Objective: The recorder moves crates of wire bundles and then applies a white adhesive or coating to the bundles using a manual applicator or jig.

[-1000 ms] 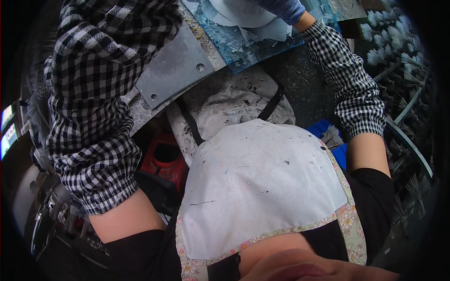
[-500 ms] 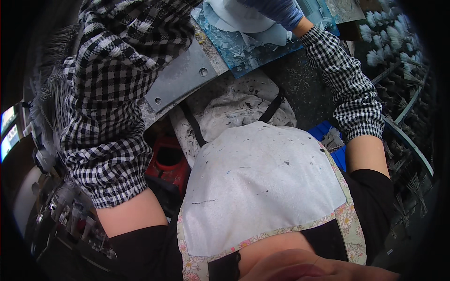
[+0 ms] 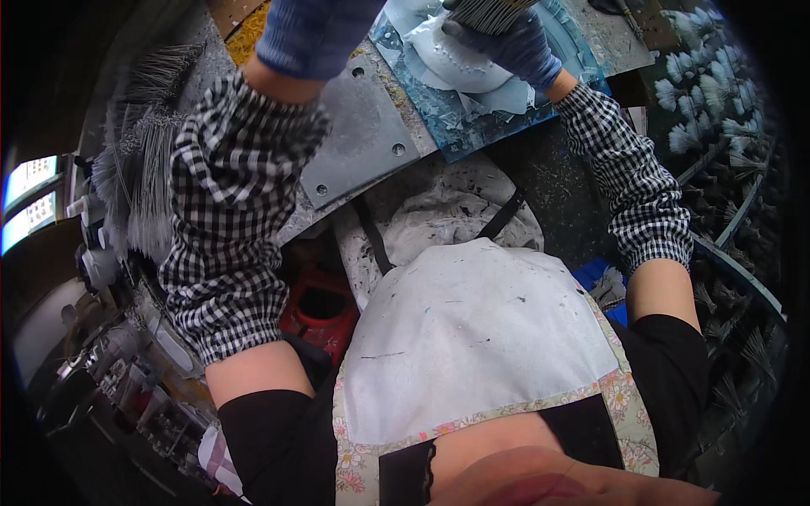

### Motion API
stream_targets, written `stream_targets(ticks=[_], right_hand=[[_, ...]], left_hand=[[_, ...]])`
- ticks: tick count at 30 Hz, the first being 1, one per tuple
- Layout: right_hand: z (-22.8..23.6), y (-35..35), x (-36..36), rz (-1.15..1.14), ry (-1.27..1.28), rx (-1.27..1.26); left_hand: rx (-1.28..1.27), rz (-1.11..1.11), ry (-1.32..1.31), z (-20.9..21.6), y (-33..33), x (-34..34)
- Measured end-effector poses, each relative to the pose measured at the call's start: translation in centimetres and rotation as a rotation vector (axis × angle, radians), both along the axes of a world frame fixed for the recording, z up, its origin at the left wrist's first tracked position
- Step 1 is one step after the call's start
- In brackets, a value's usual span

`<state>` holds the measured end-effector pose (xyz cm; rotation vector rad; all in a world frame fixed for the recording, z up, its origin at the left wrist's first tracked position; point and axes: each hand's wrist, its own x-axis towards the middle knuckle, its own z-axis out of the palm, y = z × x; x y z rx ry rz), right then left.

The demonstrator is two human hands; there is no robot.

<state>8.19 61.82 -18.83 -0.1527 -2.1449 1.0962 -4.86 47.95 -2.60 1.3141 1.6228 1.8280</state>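
My right hand (image 3: pixel 516 49), in a blue-grey knit glove, is closed round a bundle of thin grey wires (image 3: pixel 492 12) at the top edge. Just below it, a white pasty mound (image 3: pixel 462 69) lies on a blue sheet (image 3: pixel 456 135) smeared with white residue. Above a grey metal plate (image 3: pixel 359 143) with screw holes, my left hand (image 3: pixel 316 34) wears the same kind of glove. Its fingers run out of the picture at the top, so their grip is hidden.
Many loose wire bundles (image 3: pixel 156 169) stand at the left beside the bench. White-tipped bundles (image 3: pixel 704 76) fill a rack at the far right. Yellow bits (image 3: pixel 245 35) lie at the top left. A red container (image 3: pixel 319 308) sits low, left of my apron (image 3: pixel 472 337).
The wire bundle in my right hand has come into view over the white mound. My left hand now shows at the top; before, only its sleeve did. The whole view has shifted slightly.
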Motion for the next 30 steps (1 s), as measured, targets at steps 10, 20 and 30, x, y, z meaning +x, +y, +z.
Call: stream_targets(ticks=[10,20,30], right_hand=[[7.2,-6.3,-5.0,0.263,0.072,1.042],[7.8,-12.9,1.8,0.738,0.149,0.775],[5.3,-14.0,2.4,0.521,0.018,0.313]], left_hand=[[-0.626,-0.402,-0.834,-6.5,-11.3,1.6],[-0.422,0.298,-0.164,-15.9,-15.9,1.3],[-0.502,0.472,0.153,-16.2,-18.6,3.6]])
